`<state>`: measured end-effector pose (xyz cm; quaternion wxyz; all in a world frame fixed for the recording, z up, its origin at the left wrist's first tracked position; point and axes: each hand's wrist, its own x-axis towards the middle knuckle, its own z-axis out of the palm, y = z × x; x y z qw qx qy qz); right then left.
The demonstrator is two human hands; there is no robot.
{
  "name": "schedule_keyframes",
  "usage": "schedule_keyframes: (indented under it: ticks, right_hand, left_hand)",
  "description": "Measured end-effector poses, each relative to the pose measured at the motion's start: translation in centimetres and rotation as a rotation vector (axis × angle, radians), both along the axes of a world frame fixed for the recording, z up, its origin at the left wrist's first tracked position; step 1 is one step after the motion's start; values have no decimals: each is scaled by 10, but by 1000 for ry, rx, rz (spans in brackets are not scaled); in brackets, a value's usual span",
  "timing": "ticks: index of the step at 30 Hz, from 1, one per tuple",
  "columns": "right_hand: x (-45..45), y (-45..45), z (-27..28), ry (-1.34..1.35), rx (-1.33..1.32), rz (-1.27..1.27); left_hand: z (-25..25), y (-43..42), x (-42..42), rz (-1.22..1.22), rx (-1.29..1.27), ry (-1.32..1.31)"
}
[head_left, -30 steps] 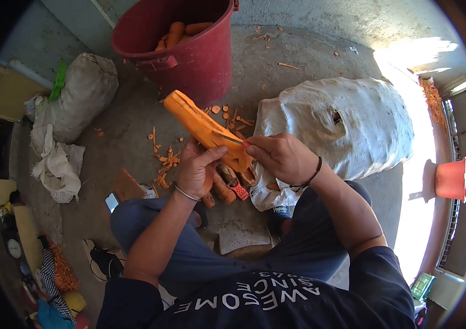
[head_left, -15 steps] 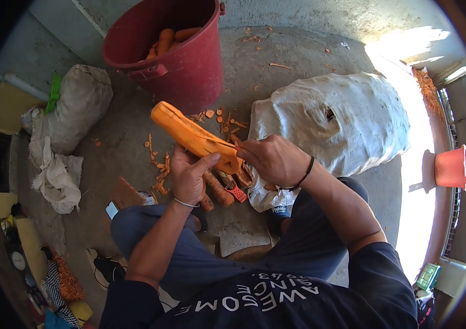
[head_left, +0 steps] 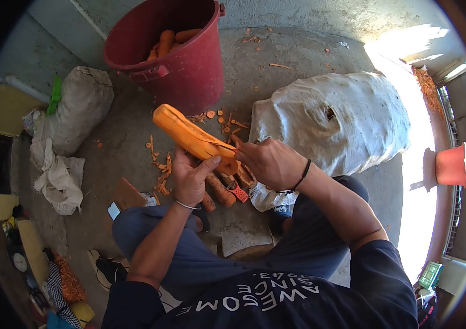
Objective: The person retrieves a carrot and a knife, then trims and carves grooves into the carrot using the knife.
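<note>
My left hand is wrapped round the lower end of a large peeled carrot, which tilts up toward the left. My right hand is closed at the carrot's lower right end, pinching a small knife whose thin dark blade lies along the carrot; its handle is mostly hidden by the fingers. Under the hands, unpeeled carrots lie on the floor beside a red slotted peeler. Orange peelings and slices are scattered near them.
A dark red tub holding carrots stands ahead. At the right lies a big white sack; at the left, a smaller sack. A phone is by my left knee. A red bucket is at far right.
Compared with a second ago, the carrot and both hands sit slightly lower and to the left in view. The view itself has shifted a little. Both grips remain closed.
</note>
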<state>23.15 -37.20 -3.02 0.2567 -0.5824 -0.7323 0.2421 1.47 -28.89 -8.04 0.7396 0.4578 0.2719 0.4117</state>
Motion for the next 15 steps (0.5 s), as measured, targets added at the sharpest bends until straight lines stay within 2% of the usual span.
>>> schedule_keyframes:
  ticks: [2, 4, 8, 11, 15]
  right_hand:
    - [3, 0, -1, -9, -12, -6]
    - [6, 1, -6, -2, 14, 26]
    - [6, -1, -5, -17, 49, 0]
    - [7, -1, -2, -27, -27, 25]
    - [0, -7, 10, -149, 49, -45]
  left_hand:
    - [1, 2, -1, -5, 33, 4]
    - [9, 5, -2, -83, -209, -115]
    - [11, 7, -3, -118, -209, -96]
    - [12, 6, -2, -109, -198, -121]
    - [11, 12, -1, -147, -224, -129]
